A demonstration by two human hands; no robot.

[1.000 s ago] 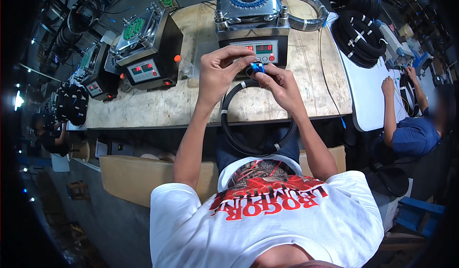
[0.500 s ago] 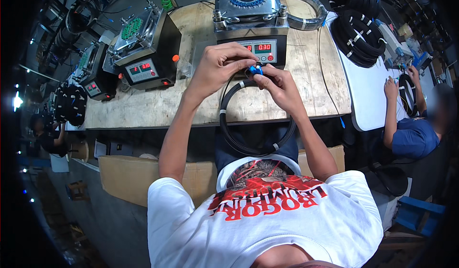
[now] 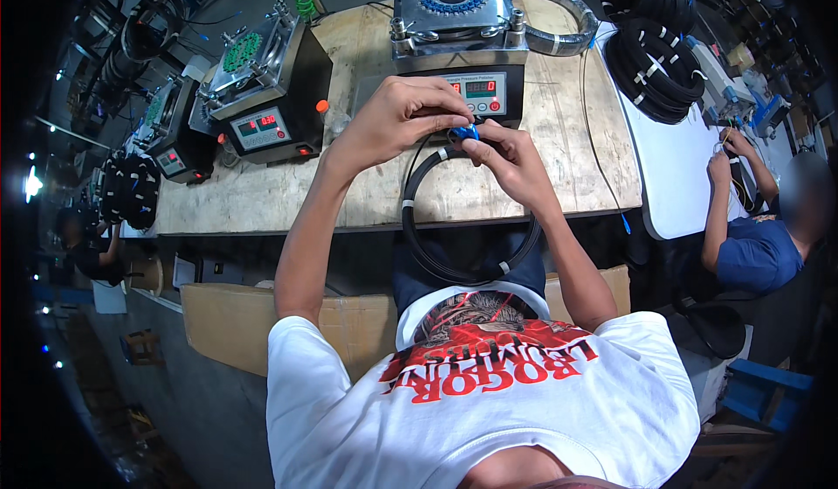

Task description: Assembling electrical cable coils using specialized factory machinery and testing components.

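Small blue fibre-optic connectors (image 3: 469, 131) sit between my two hands, in front of the middle polishing machine. My left hand (image 3: 406, 118) is closed, its thumb and fingers pinching at the connectors' left side. My right hand (image 3: 511, 159) is closed too and grips them from the right and below. How many connectors there are, and which fingertips touch which one, I cannot make out. Beneath my hands hangs a coil of black cable (image 3: 412, 218), tied with white bands. It extends past the table's front edge over my lap.
On the wooden table (image 3: 559, 175) stand a polishing machine (image 3: 454, 40) with a blue ring fixture and another (image 3: 271, 88) with a green one. A clear-wrapped coil (image 3: 559, 22) lies behind. Black cable coils (image 3: 650, 70) rest on the white table, where a co-worker (image 3: 755, 245) sits.
My left forearm has swung slightly outward, and my left fingers have come closer over the connectors. My right hand has barely shifted. The co-worker's hands have moved together.
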